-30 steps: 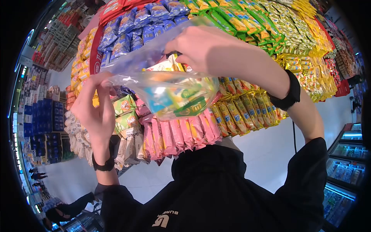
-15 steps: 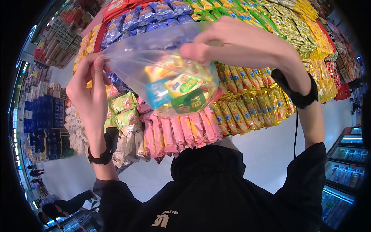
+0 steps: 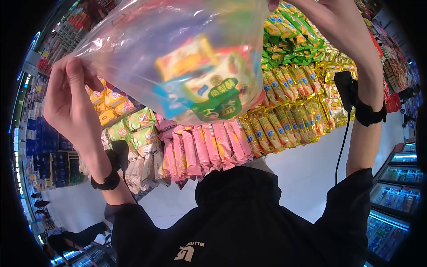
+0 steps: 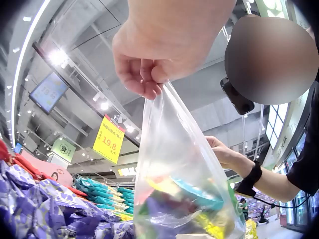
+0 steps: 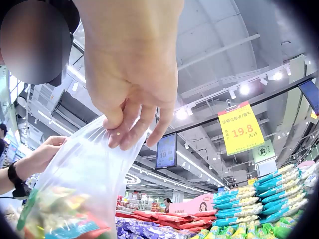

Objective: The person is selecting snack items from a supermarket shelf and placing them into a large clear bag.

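Note:
A clear plastic bag (image 3: 133, 58) with several colourful snack packets (image 3: 213, 89) inside hangs between both hands. The left hand (image 3: 73, 98) pinches its left top corner; the left wrist view shows the thumb and fingertips of that hand (image 4: 159, 55) closed on the gathered plastic. At the opposite corner, the right hand (image 5: 132, 84) pinches the rim between thumb and fingers, its other fingers loosely bent. In the head view the right hand is partly cut off by the top edge. The packets lie at the bottom of the bag (image 5: 84, 164).
Below the bag stand rows of pink packets (image 3: 195, 149) and gold packets (image 3: 284, 124), with green packets (image 3: 144, 127) at the left. A yellow price sign (image 5: 241, 129) hangs overhead. Freezers (image 3: 396, 196) stand at the far right, and a bystander (image 3: 73, 240) is at the lower left.
The bag has risen and come nearer the head camera, spread wider. The right hand, earlier at the bag's mouth, has moved up and right; the left hand has shifted left.

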Available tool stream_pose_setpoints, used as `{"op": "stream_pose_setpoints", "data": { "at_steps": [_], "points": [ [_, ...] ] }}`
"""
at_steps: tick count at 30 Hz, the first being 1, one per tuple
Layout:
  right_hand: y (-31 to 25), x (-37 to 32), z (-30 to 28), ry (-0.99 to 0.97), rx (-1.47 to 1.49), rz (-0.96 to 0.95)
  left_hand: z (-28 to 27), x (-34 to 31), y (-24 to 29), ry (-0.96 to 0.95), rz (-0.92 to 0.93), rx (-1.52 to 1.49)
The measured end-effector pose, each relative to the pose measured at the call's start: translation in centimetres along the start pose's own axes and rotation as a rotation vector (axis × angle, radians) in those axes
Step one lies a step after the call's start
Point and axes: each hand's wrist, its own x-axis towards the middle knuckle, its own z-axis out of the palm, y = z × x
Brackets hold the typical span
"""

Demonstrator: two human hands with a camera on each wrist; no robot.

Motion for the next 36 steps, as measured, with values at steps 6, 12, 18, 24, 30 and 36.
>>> {"op": "stream_pose_setpoints", "data": {
  "at_steps": [6, 12, 18, 24, 30, 36],
  "points": [
    [-0.5, -1.1, 0.2, 0.057, -0.01, 0.056, 0.5, -0.7, 0.8, 0.005, -0.008, 0.004],
    [-0.2, -2.0, 0.4, -0.049, -0.078, 0.085, 1.0, -1.1, 0.9, -0.05, -0.048, -0.034],
    [0.2, -3.2, 1.7, -0.135, -0.078, 0.097, 1.5, -2.5, 0.6, -0.137, -0.074, 0.084],
    [-0.1, -3.9, 2.2, -0.038, -0.025, 0.089, 1.2, -3.0, -0.5, -0.161, -0.129, 0.048],
    [-1.6, -2.3, 2.0, -0.084, -0.025, 0.173, -0.1, -2.4, 0.4, -0.13, -0.077, 0.116],
    [-0.4, -3.3, 3.6, -0.031, -0.04, 0.052, 0.3, -2.7, -0.2, -0.166, -0.174, 0.05]
  ]
}}
